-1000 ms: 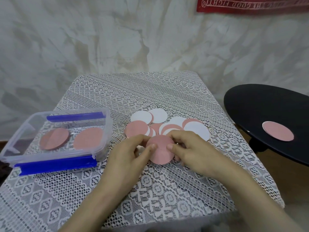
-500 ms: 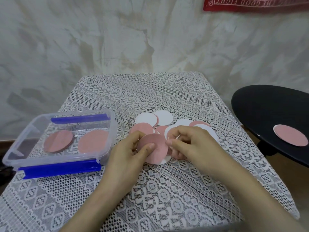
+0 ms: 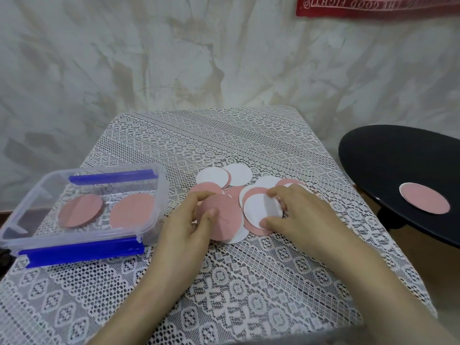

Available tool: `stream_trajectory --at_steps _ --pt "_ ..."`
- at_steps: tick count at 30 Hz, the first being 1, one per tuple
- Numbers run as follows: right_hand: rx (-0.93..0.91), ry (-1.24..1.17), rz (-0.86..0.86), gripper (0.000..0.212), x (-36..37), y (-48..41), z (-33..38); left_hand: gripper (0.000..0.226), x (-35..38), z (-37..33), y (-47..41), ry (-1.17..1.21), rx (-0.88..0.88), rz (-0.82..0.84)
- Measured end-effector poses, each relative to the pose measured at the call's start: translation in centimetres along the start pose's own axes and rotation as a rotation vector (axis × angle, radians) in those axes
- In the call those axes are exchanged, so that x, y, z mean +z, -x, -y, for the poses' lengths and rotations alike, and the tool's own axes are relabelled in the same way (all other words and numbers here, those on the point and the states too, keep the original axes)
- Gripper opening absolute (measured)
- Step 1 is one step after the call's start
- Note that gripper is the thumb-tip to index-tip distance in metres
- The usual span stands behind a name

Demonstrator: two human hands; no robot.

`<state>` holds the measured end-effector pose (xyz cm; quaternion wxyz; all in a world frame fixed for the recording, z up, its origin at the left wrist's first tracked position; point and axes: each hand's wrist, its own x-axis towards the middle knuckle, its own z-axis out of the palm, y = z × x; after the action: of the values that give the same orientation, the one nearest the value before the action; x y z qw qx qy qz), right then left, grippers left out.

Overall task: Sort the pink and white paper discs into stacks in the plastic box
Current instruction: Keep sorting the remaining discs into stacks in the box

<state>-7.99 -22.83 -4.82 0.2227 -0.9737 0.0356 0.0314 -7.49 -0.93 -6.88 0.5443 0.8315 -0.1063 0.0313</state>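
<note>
The left hand (image 3: 191, 217) pinched a pink disc (image 3: 221, 220), thumb on its face and fingers curled over its far edge. The right hand (image 3: 301, 215) pinched a white disc (image 3: 258, 210) between thumb at the near rim and fingertips at the far rim. Both discs were low over the near side of the pile (image 3: 239, 174) of overlapping discs in the middle of the counter (image 3: 199, 135), touching or just above their neighbours – I could not tell which.

The likeliest slip was a double pick: the sheets were thin and lay shingled, so a pinch at the rim could drag up the pink one beneath the white. The lace covering could also catch an edge slid across it. In the box (image 3: 163, 192), just left of the hands, both stacks – the left stack (image 3: 81, 210) and right stack (image 3: 132, 211) – showed pink on top, so a white disc could easily land on the wrong one.

Being round, the discs had no long axis; they lay roughly flat, faces up. The box stood open-topped, its long side running left to right.
</note>
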Motion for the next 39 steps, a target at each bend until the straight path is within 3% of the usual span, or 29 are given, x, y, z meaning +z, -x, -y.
stream_trajectory --at_steps 10,15,20,24,29,34,39 --pt "-0.017 -0.183 -0.117 0.023 0.3 -0.8 0.1 0.018 -0.3 0.2 -0.1 -0.016 0.004 0.026" --pt "-0.055 -0.275 -0.159 0.014 0.3 -0.9 -0.4 0.021 -0.3 0.1 0.0 -0.022 -0.013 0.027" --pt "-0.092 -0.468 -0.265 0.021 0.5 -1.1 -0.8 0.033 -0.6 -0.2 0.3 0.009 -0.046 0.03" --pt "-0.168 -0.649 -0.183 0.018 0.4 -0.8 -0.4 0.04 -0.6 -0.2 0.3 0.019 -0.054 0.026" --pt "-0.201 -0.591 -0.057 0.014 0.7 -0.1 0.5 0.035 -0.6 -0.4 0.3 0.031 -0.014 0.045" --pt "-0.208 -0.667 0.017 0.034 1.3 0.6 2.0 0.025 -0.4 -0.5 0.4 0.032 0.04 0.091" --pt "-0.21 -0.628 0.017 0.017 1.6 0.6 2.4 0.026 -0.2 -0.1 0.3 -0.019 0.052 0.12"
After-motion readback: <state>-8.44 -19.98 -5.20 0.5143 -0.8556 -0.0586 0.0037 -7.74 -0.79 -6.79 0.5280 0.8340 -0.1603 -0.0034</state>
